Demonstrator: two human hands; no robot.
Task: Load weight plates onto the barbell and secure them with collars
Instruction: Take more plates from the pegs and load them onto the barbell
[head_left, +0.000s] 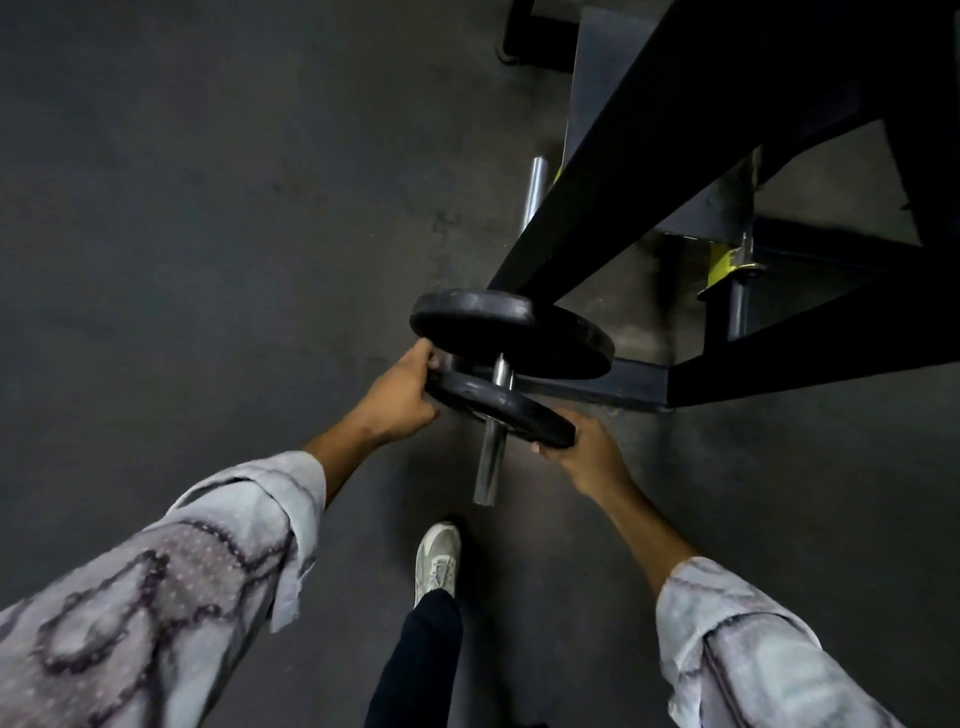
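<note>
Patterned sleeves (156, 597) reach out; left hand (397, 397) and right hand (584, 457) both clamp the near plate (493, 408) on the bar sleeve (491, 467), behind it a second plate (511, 335).

Two weight plates sit on the barbell sleeve (491, 457): the near plate (498, 408) between both hands, the far plate (511, 335) behind it, beside the rack frame (649, 156).

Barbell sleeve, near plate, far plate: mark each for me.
Barbell sleeve (488, 467): head view, bare steel end.
Near plate (498, 408): head view, rim between both hands.
Far plate (498, 325): head view, flat face.
</note>
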